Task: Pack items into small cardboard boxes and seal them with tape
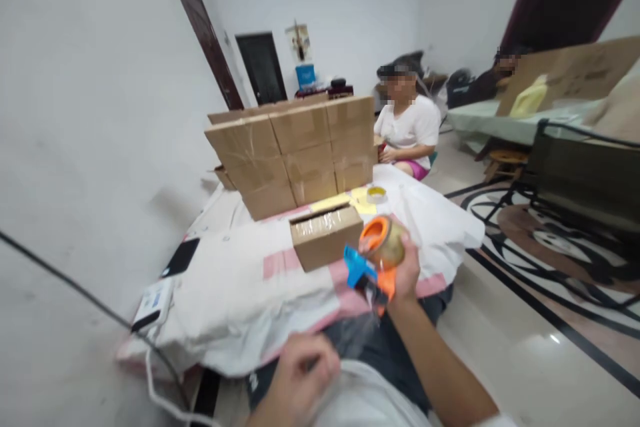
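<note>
My right hand grips a tape dispenser with an orange core and handle, a blue front part and a thick roll of clear tape. It is raised over the near right side of the table. My left hand hovers low over my lap, blurred, its fingers curled as in a pinch; what they hold, if anything, cannot be made out. A faint clear film shows between the dispenser and my left hand. Beyond the dispenser, a small closed cardboard box lies on the cloth, shiny tape along its top.
Stacked cardboard boxes stand at the table's back. A tape roll lies near them on the cloth-covered table. A white device and a black flat object sit at the left. Another person sits behind the table.
</note>
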`<state>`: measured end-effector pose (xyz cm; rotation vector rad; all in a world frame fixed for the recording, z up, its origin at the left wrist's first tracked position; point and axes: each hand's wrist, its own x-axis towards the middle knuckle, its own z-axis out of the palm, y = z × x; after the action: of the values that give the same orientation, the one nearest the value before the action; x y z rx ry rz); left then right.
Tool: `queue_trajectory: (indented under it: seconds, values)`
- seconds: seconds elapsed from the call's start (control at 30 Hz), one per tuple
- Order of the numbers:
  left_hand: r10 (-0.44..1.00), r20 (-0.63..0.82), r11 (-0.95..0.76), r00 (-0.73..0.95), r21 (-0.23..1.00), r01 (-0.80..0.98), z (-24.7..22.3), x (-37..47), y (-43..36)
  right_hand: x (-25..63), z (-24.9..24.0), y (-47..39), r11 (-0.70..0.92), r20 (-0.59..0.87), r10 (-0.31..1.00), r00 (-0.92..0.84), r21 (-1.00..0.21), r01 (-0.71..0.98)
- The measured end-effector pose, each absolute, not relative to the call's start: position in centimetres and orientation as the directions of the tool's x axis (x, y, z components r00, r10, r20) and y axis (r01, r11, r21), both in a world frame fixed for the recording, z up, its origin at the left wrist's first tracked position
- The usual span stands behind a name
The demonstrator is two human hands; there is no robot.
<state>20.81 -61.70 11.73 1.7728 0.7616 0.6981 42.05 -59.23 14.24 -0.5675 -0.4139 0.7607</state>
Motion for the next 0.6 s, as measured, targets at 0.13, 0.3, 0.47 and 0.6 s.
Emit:
queue_trajectory:
  seconds: [0.13, 0.3, 0.47, 0.6]
  values:
    - [0.747, 0.232, -0.192, 0.623, 0.973, -0.132, 14.6, 21.6, -59.8, 44.3, 17.5, -56.0, 0.780, 0.298, 0.379, 0.876, -0.613, -0.129]
    - [0.742, 0.316, -0.194, 0.591, 0.945, -0.262, 18.5, 22.2, -57.8, 44.6, 20.6, -54.5, 0.806, 0.448, -0.027, 0.893, -0.519, 0.285]
    - [0.691, 0.371, -0.300, 0.620, 0.928, -0.221, 19.1, 20.8, -56.6, 43.3, 21.3, -54.7, 0.815, 0.434, -0.022, 0.901, -0.515, 0.268]
    - [0.691, 0.394, -0.379, 0.606, 0.911, -0.160, 19.9, 19.8, -55.6, 42.9, 21.0, -55.1, 0.810, 0.467, 0.033, 0.883, -0.531, 0.250]
